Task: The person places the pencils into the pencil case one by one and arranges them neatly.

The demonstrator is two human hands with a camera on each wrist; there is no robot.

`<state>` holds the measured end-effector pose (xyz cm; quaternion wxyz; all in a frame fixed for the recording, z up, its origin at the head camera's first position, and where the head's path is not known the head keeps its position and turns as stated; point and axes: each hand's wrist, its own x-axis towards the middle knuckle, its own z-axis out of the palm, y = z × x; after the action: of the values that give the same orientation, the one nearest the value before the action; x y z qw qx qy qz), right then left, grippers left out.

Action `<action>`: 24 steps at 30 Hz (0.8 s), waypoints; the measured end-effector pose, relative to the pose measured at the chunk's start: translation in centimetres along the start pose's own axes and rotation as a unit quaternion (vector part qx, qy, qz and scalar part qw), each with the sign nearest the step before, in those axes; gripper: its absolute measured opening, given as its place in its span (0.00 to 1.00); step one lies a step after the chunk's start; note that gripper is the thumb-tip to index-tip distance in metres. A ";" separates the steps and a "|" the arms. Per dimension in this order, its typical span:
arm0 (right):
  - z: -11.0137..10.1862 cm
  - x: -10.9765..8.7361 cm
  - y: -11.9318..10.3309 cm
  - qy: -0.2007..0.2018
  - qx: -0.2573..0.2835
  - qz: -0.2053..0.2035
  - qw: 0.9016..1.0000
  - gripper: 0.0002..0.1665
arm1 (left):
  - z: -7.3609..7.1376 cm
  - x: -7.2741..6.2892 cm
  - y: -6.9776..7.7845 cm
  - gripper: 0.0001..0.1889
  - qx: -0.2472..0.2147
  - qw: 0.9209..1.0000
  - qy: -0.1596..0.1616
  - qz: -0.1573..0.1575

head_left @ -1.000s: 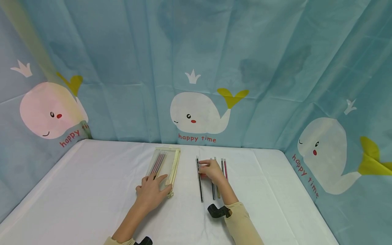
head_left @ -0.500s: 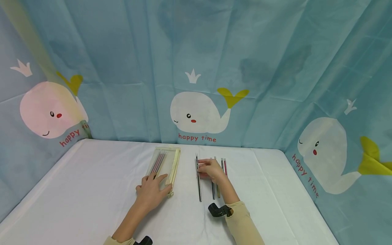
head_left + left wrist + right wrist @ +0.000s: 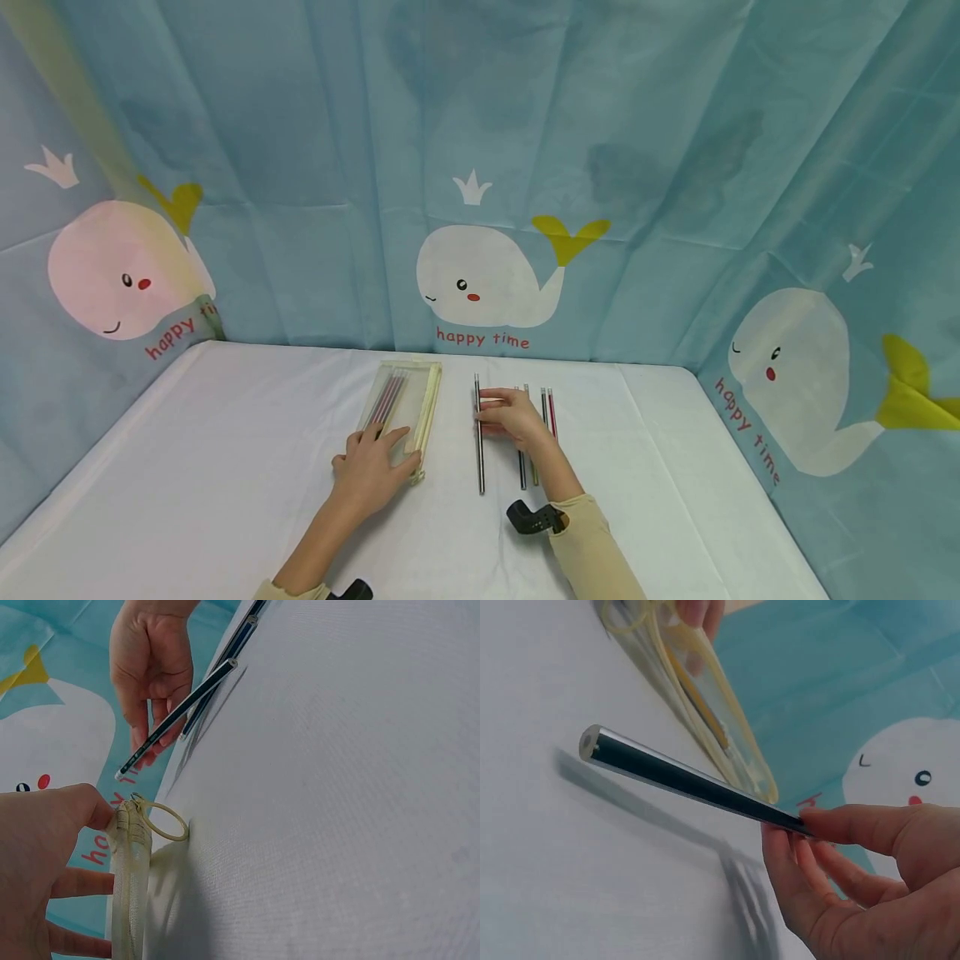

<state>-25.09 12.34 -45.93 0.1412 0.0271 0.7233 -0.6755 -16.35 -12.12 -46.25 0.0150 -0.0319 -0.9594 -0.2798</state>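
My left hand [image 3: 371, 475] lies over a clear zip pouch [image 3: 412, 396] with pale yellow edging and holds it at the near end. In the left wrist view, a thumb presses beside the zipper [image 3: 133, 877] and its yellow ring [image 3: 169, 825]. Several pencils [image 3: 386, 400] show through the plastic. To the right, my right hand [image 3: 513, 417] pinches a dark green, silver-striped pencil [image 3: 479, 458] between thumb and fingers. Its near end, with the lead core showing, points out of the hand in the right wrist view, above its shadow on the cloth.
More pencils lie to the right of and partly under my right hand: a dark pencil [image 3: 522, 471], a gold one [image 3: 535, 471] and a red one [image 3: 553, 408] among them. A white cloth [image 3: 645, 500] covers the table. A blue whale-print curtain [image 3: 315, 208] stands behind.
My right hand has shifted slightly left with the pencil, which now stands farther from the other pencils. The left hand and pouch have stayed in place.
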 end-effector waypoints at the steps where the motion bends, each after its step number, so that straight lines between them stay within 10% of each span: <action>1: 0.1 0.0 0.0 -0.001 0.000 -0.002 1.000 0.29 | 0.0 0.0 0.0 0.27 0.000 1.000 -0.001 -0.001; 24: 2.1 -0.1 0.7 -0.017 0.015 -0.024 0.999 0.30 | -0.1 -0.1 0.0 0.28 0.000 1.000 -0.002 0.000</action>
<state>-24.52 10.33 -46.71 0.1370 -0.0001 0.7110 -0.6897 -16.29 -12.20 -46.20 0.0134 -0.0319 -0.9595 -0.2797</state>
